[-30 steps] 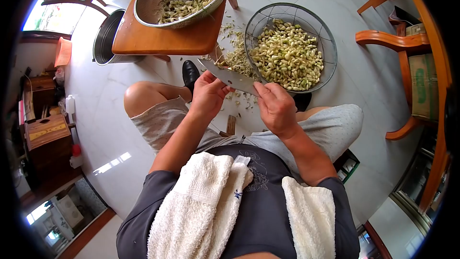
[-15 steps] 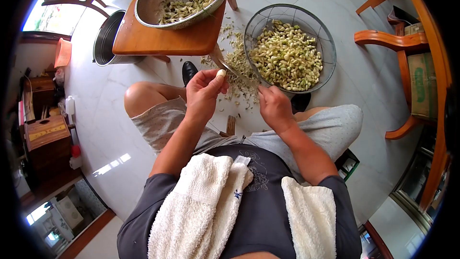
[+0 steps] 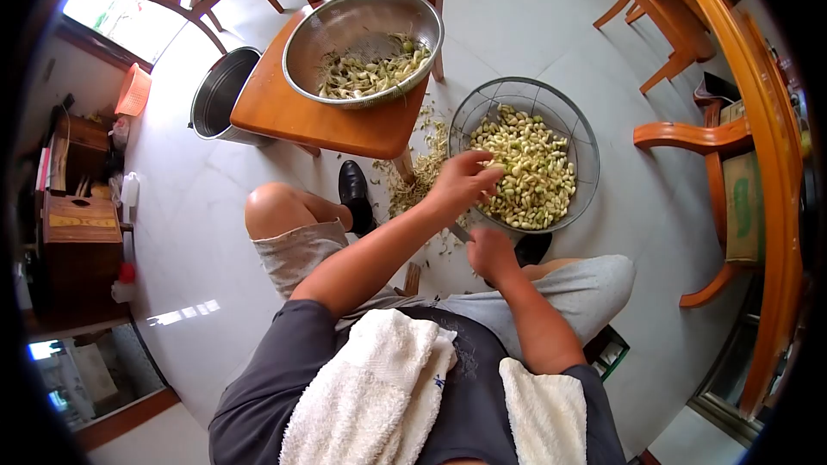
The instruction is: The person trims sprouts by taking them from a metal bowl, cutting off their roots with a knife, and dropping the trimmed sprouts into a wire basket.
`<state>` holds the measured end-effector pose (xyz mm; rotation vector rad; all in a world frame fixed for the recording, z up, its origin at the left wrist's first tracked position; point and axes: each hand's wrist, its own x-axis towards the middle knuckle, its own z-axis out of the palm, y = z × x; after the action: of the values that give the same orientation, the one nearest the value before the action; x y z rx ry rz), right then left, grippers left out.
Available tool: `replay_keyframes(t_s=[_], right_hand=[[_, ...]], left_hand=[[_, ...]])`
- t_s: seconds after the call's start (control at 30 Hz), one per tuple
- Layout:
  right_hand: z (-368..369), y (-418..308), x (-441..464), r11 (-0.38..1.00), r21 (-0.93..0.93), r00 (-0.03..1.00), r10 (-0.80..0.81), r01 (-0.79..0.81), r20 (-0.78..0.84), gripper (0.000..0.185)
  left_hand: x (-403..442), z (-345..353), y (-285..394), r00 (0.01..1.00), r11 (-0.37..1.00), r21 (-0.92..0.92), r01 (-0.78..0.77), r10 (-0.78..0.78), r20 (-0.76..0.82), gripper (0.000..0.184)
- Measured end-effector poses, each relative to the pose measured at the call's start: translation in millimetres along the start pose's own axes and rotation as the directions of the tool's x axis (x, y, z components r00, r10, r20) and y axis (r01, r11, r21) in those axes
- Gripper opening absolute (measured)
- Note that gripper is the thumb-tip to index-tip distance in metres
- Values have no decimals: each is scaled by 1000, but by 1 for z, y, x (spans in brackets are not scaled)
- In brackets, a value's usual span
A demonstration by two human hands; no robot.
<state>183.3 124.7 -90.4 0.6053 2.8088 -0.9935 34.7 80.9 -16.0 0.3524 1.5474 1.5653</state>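
My left hand (image 3: 469, 179) reaches over the near left rim of a round wire basket (image 3: 590, 138). Its fingers are apart and slightly blurred, and no item shows in them. Inside the basket lies a heap of small pale-green and white bulbs (image 3: 538, 176). Closer to my lap, my right hand (image 3: 494, 254) is closed round a knife (image 3: 460, 231), whose blade points up and left below my left wrist. Peelings (image 3: 405, 194) lie scattered on the floor left of the basket. A metal colander (image 3: 297, 60) holds more bulbs with stringy stems (image 3: 370, 73).
The colander rests on a wooden chair (image 3: 267, 116), with a metal bucket (image 3: 207, 103) to its left. At the right are a wooden table edge (image 3: 758, 120) and a cardboard box (image 3: 743, 207). A white towel (image 3: 370, 387) hangs over my chest.
My left hand, which held a pale bulb near the knife, has moved right and forward to the basket and its fingers have spread. My right hand keeps the knife. The view has tilted up.
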Motion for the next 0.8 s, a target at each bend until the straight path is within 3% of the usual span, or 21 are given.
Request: replay_keyframes(t_s=[0.03,0.17,0.2,0.27,0.3,0.37,0.5,0.7,0.8], right_hand=[[0,-1,-1,1000,4,1000,14,-14,23,14],[1,0,-4,991,63,991,113,-117,73,14],[-4,-4,-5,989,16,982,144,-147,120,14],[-10,-8,-7,992,21,981,120,-124,152,15],[-10,-8,-7,993,25,980,106,-112,169,16],[-7,-7,-6,996,22,976,76,-82,203,16],[-3,-7,-4,1000,21,968,11,-17,250,17],[-8,-8,-6,993,116,966,-39,9,256,17],[-9,-7,-6,994,110,960,-43,13,276,18]], left_hand=[[11,11,3,1000,997,71,13,-14,17,47],[15,8,57,962,876,414,-249,172,214,36],[15,-1,80,971,916,348,-201,138,196,27],[25,-27,125,953,791,551,-266,302,27,22],[40,-44,137,941,818,524,-238,329,-86,20],[82,-89,155,865,650,697,-302,494,-86,16],[158,-154,151,980,626,779,21,141,-140,24],[188,-151,141,943,376,908,187,190,-273,38],[202,-161,130,924,285,948,138,308,-228,40]])
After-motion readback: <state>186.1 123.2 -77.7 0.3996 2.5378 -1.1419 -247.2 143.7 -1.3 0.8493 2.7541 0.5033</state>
